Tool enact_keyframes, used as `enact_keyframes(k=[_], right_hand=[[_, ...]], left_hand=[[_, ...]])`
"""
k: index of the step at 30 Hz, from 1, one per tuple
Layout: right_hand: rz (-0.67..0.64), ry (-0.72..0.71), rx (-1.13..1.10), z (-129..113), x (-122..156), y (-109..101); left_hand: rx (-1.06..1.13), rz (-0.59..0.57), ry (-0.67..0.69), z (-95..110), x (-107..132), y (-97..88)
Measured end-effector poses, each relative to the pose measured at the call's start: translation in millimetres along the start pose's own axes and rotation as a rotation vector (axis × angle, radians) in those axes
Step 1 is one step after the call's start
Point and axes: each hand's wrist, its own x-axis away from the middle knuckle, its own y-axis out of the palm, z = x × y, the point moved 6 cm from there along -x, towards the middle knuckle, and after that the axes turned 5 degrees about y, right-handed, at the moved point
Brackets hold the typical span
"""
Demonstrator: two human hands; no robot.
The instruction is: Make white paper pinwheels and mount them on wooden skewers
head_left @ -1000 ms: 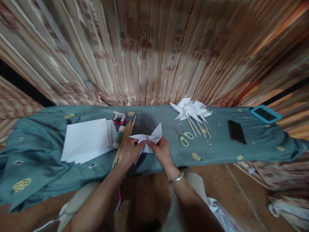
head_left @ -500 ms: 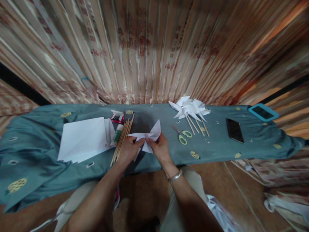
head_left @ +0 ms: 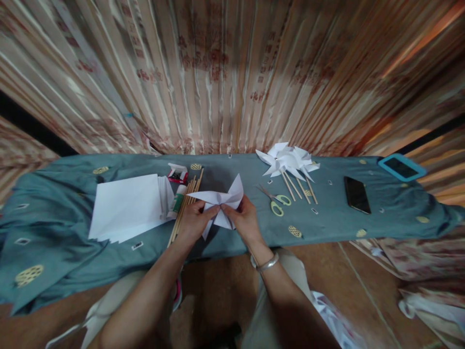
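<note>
A white paper pinwheel [head_left: 221, 198] is held over the near edge of the cloth-covered table, its pointed blades spread to several sides. My left hand [head_left: 196, 220] grips its left part, the thumb pressed near the centre. From the other side my right hand [head_left: 244, 219] pinches it, that thumb also at the centre; a silver bracelet circles the wrist. Fingers beneath the paper are mostly hidden. Just left of my left hand lie thin wooden sticks [head_left: 189, 196] and a glue stick [head_left: 178, 201]. Scissors with green handles [head_left: 277, 203] rest to the right of my right hand.
A stack of white paper [head_left: 127, 206] lies on the left of the table. Behind the glue stick is a small open red box [head_left: 178, 173] with dark bits inside. Finished-looking pinwheels on sticks [head_left: 286, 160], a black phone [head_left: 357, 195] and a blue-framed device [head_left: 402, 167] lie rightward.
The pinwheel's blades look more spread and flatter, with both thumbs now closer together at its centre. The whole view has shifted slightly.
</note>
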Motion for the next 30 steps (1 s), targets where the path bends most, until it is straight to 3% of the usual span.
enact_keyframes(k=[10, 19, 30], right_hand=[[-0.017, -0.026, 0.015, -0.1, 1.3, 1.3], [0.006, -0.052, 0.061, -5.2, 4.9, 0.2], [-0.001, -0.089, 0.163, -7.6, 9.3, -1.2]], left_hand=[[0.15, -0.007, -0.023, 3.1, 0.9, 5.4], [0.169, -0.013, -0.041, -9.8, 0.2, 3.2], [0.351, -0.031, -0.099, -3.7, 7.0, 10.5]])
